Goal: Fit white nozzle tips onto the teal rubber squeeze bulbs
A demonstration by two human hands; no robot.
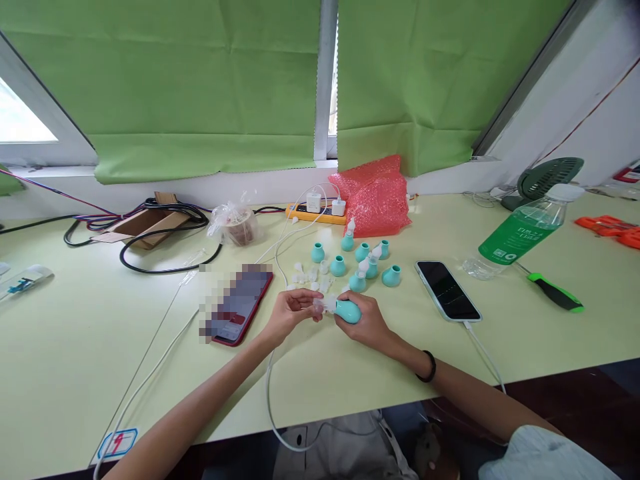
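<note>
My right hand is wrapped round a teal rubber bulb near the middle of the table. A clear plastic nozzle points left from the bulb, and my left hand pinches its far end between thumb and fingers. Just beyond my hands stand several teal bulbs, some open at the top, others fitted with clear tips. Small translucent plastic pieces lie loose to the left of those bulbs.
A red-edged phone lies left, and a charging phone right. Behind are an orange power strip, pink bubble wrap and a wrapped cup. A tilted bottle and screwdriver are right. A white cable crosses the front edge.
</note>
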